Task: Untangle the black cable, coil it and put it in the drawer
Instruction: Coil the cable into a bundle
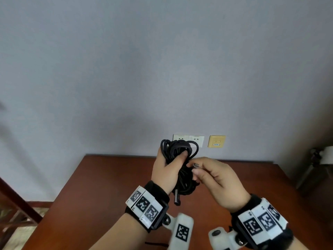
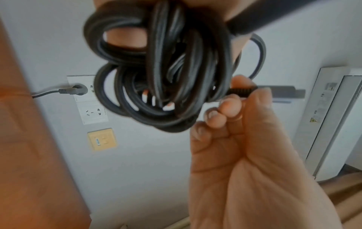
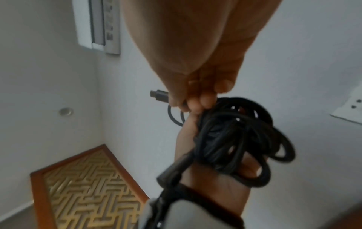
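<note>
Head view shows my left hand (image 1: 166, 168) gripping the bundled black cable (image 1: 180, 156) above the tabletop (image 1: 90, 186), my right hand (image 1: 214, 179) pinching its plug end, so I judge coiling nearly done; next, tucking that end in.

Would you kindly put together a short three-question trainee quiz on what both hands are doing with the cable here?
1. True or false: the bundled black cable rests on the reddish-brown wooden table.
2. Which hand grips the bundle: A) left hand, B) right hand?
3. Fill in: the right hand pinches one cable ____.

Key: 1 false, it is held above the table; 2 A; 3 connector (plug end).
</note>
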Tool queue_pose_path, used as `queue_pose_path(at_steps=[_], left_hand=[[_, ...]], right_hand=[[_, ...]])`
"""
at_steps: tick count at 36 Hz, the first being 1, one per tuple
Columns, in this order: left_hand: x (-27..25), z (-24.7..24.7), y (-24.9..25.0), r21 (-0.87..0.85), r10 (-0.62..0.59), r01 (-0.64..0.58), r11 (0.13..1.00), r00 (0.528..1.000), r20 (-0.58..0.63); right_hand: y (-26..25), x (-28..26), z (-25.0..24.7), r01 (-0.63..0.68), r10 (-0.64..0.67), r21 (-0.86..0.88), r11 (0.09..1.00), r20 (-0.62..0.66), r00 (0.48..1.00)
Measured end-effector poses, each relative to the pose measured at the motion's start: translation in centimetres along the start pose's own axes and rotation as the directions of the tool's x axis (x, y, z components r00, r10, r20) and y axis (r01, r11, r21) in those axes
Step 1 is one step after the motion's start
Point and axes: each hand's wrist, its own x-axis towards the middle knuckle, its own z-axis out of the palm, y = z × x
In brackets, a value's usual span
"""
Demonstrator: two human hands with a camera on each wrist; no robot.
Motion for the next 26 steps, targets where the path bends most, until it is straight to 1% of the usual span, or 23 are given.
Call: queue_pose_path(at_steps=[2,6,7,10,13,15,18,20,22,24,26], left_hand=[[-0.2,0.1,0.1,0.017,0.01,-0.01,1.0,1.0,-0.024],[0.0,-0.2,0.1,0.094,0.036,-0.028,0.995,0.996,-0.077],[0.0,-0.3,0.1,0.125,0.055,-0.043,0.991,0.995,-0.089],[0.0,0.0,0.3,0.237,0.102,-0.074,0.969,0.989,-0.111],[0.0,0.2,0.6,0.247,0.091,-0.058,0.967,0.988,-0.125],[0.1,0.2,0.9,0.224,0.065,-0.037,0.974,0.991,-0.115],[0.1,0.2,1.0,0.205,0.034,-0.017,0.979,0.996,-0.081],[0.1,0.1,0.8,0.2,0.026,-0.014,0.98,0.998,-0.058],[-0.1,0.0,0.6,0.186,0.045,-0.038,0.982,0.998,-0.037],[-0.2,-0.1,0.6,0.171,0.063,-0.058,0.983,0.998,-0.027],[-0.4,0.0,0.8,0.14,0.07,-0.067,0.988,0.997,-0.018]], right_hand=[[0.3,0.3,0.3,-0.002,0.003,0.011,1.0,-0.063,0.998],[0.6,0.2,1.2,-0.06,0.078,0.122,0.991,-0.145,0.986],[0.6,0.2,1.5,-0.07,0.095,0.155,0.985,-0.163,0.982],[0.3,0.3,2.2,-0.1,0.188,0.349,0.932,-0.229,0.955],[0.5,0.4,2.4,-0.076,0.186,0.398,0.914,-0.247,0.951],[0.7,0.4,2.4,-0.075,0.175,0.391,0.917,-0.227,0.958],[0.8,0.5,2.4,-0.072,0.149,0.317,0.946,-0.227,0.962],[0.9,0.6,2.3,-0.072,0.123,0.226,0.972,-0.223,0.967],[1.0,0.7,2.3,-0.087,0.112,0.12,0.989,-0.224,0.968],[1.3,0.7,2.4,-0.137,0.153,0.08,0.987,-0.254,0.955],[1.3,0.9,2.3,-0.198,0.216,0.09,0.976,-0.275,0.937]])
